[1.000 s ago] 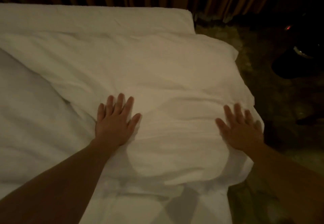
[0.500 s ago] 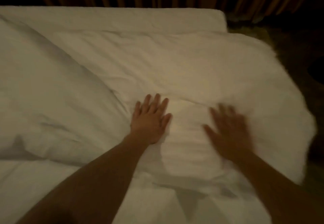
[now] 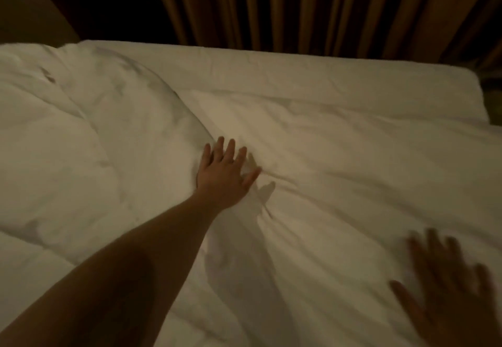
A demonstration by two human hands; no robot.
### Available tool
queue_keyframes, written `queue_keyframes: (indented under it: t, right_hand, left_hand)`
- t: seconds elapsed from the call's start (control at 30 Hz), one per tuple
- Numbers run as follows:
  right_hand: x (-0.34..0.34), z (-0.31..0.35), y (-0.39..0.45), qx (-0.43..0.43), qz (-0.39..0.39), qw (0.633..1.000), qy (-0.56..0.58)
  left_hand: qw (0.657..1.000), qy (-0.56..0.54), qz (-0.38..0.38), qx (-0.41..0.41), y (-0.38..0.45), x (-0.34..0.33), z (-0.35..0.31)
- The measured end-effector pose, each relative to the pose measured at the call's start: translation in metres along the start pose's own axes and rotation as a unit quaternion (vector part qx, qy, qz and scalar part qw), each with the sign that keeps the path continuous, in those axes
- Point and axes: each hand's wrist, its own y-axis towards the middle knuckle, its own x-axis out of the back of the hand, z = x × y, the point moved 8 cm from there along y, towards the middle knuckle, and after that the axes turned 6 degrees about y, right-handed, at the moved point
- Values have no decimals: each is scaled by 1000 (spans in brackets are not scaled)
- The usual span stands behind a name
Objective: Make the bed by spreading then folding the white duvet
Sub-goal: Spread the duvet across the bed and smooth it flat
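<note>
Here the left hand point(image 3: 222, 175) lies flat with fingers spread on the white duvet point(image 3: 339, 162) mid-frame, seemingly pinning its fold, while the blurred right hand point(image 3: 448, 289), also splayed and gripping nothing, smooths the lower right.

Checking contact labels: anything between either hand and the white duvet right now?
Nothing visible. The left hand lies flat, fingers spread, directly on the white duvet. The right hand is motion-blurred, fingers spread, over the duvet's near right part; whether it touches is unclear.
</note>
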Motion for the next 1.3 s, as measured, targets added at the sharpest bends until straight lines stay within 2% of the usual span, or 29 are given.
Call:
queue_keyframes:
  t: [0.1, 0.17, 0.2, 0.3, 0.4, 0.47, 0.57, 0.67, 0.73, 0.8, 0.93, 1.0, 1.1, 1.17, 1.3]
  right_hand:
    - [-16, 118, 65, 10, 35, 999, 22]
    - [-31, 188, 97, 2, 79, 993, 84]
    - [-36, 217, 107, 2, 77, 991, 106]
    - [-46, 313, 148, -31, 79, 978, 189]
    - [-55, 372, 184, -95, 93, 978, 162]
    - [-61, 394, 203, -129, 80, 981, 119]
    - [-74, 417, 210, -133, 78, 987, 51]
    - [-87, 431, 206, -128, 69, 989, -15]
    - [-96, 438, 199, -117, 41, 992, -22]
    - [-100, 443, 191, -98, -11, 995, -24]
    - [-106, 441, 180, -93, -29, 995, -1]
    - [-106, 439, 174, -93, -10, 996, 9]
    - [-95, 438, 169, -81, 8, 997, 10]
    - [-68, 442, 171, -69, -12, 997, 14]
    - [13, 465, 173, -30, -63, 998, 8]
  left_hand:
    - [1000, -13, -16, -23, 41, 11, 32]
    - [1000, 4, -20, -22, 58, 14, 56]
    - [1000, 6, -19, -15, 65, 14, 72]
    - [1000, 16, 4, 5, 87, 2, 153]
    - [1000, 9, 27, 9, 100, -8, 225]
    - [997, -40, 43, 47, 101, -19, 269]
    - [962, -167, 63, 208, 88, -51, 336]
    - [872, -295, 69, 385, 60, -87, 381]
    - [811, -377, 51, 444, 48, -104, 390]
    - [775, -447, 19, 446, 49, -110, 387]
    - [716, -559, -48, 415, 51, -109, 375]
    - [717, -568, -65, 400, 42, -103, 372]
    - [750, -533, -88, 382, 21, -82, 386]
    - [759, -519, -114, 376, 3, -55, 407]
    - [739, -537, -203, 354, -33, 26, 451]
